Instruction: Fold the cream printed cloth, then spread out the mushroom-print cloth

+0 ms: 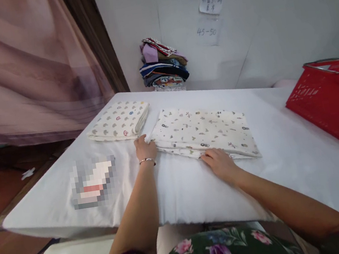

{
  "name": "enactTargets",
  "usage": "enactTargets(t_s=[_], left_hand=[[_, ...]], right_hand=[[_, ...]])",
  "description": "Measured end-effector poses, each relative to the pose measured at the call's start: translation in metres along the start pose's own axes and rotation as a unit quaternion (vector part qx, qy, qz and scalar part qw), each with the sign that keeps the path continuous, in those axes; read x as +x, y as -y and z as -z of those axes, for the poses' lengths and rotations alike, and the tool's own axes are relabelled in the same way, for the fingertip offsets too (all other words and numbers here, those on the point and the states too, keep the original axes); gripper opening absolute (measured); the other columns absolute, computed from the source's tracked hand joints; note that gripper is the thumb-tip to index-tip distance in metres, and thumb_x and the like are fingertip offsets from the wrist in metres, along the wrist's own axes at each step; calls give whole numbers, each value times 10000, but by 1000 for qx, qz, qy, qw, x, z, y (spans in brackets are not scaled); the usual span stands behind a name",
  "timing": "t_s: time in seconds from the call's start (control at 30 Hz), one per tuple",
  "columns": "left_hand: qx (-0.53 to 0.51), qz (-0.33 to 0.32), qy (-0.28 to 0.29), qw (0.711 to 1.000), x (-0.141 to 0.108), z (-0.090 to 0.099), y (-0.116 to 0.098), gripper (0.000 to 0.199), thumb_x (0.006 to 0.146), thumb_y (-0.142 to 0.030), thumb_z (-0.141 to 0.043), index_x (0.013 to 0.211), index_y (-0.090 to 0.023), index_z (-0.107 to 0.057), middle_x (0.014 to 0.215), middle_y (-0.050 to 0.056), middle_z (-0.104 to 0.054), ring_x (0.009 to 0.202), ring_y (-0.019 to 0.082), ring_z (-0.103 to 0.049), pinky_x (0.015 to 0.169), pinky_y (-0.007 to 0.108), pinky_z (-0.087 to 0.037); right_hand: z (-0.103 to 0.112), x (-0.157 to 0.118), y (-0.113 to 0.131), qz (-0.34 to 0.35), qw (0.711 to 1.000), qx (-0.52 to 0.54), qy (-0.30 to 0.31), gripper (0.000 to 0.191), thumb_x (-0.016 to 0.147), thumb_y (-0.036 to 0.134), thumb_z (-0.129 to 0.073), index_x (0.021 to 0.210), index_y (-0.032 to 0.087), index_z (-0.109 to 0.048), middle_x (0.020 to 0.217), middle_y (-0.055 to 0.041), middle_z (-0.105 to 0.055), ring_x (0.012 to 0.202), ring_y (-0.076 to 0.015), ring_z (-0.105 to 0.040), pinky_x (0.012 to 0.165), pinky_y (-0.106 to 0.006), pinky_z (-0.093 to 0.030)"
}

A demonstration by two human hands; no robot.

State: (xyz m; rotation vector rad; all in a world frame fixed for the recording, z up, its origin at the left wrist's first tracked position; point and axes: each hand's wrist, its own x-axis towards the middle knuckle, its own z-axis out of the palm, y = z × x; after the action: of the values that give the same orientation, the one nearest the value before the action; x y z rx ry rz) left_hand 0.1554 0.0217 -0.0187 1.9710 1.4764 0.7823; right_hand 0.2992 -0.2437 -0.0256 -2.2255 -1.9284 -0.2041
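Observation:
A white cloth with small printed figures [202, 130] lies folded into a long rectangle on the white-covered table [185, 192]. At its near left corner is my left hand [146, 148], wearing a bracelet, its fingers closed on the cloth's edge. My right hand [221, 163] rests at the near edge, right of the middle, with fingers bent together over the cloth's layers; the fingertips are partly hidden. To the left, a second folded cloth with a mushroom-like print [119, 121] lies apart from my hands.
A pixelated flat object [94, 182] lies on the table's left part. A red basket [335, 106] stands at the right. Behind the table's far edge is a stack of folded fabrics [163, 66] against the wall. A pink curtain [25, 59] hangs at the left.

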Motion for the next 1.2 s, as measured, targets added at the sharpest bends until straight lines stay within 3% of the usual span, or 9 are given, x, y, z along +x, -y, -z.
enactTargets(t_s=[0.3,0.63,0.87,1.0,1.2], left_hand=[[1,17,3,1000,2,3,-5,417,692,-192,-575,1109,-192,-584,1163,92,-507,910,228,-573,923,399,-439],[-29,9,-31,999,4,3,-4,297,712,-166,-597,1010,-175,-602,1058,46,-523,961,256,-553,967,434,-413],[-40,29,-37,998,5,1,-5,301,712,-169,-608,1012,-202,-611,1052,27,-533,922,224,-552,948,447,-432],[-66,13,-33,997,6,1,-2,290,681,-161,-616,971,-161,-612,1029,60,-534,857,233,-553,922,475,-432],[-73,10,-37,997,5,3,-4,321,672,-161,-583,991,-158,-623,1048,69,-539,948,222,-547,948,407,-421]], right_hand=[[-1,-2,-2,-38,999,12,-23,269,916,182,-432,1137,250,-570,1086,-51,-552,968,-190,-455,814,-308,-345],[16,11,-9,-23,996,-65,50,324,899,116,-384,1202,153,-494,1087,-89,-570,973,-212,-481,794,-329,-393],[24,-10,-25,-80,987,-114,76,287,875,104,-419,1134,152,-533,1094,-94,-565,993,-213,-489,829,-333,-404],[28,-22,-34,-124,979,-131,98,320,882,101,-402,1178,154,-511,1135,-102,-555,1051,-217,-479,868,-331,-393],[35,-34,-48,-145,970,-133,141,298,842,69,-454,1113,151,-544,1118,-116,-557,1055,-230,-490,878,-336,-379]])
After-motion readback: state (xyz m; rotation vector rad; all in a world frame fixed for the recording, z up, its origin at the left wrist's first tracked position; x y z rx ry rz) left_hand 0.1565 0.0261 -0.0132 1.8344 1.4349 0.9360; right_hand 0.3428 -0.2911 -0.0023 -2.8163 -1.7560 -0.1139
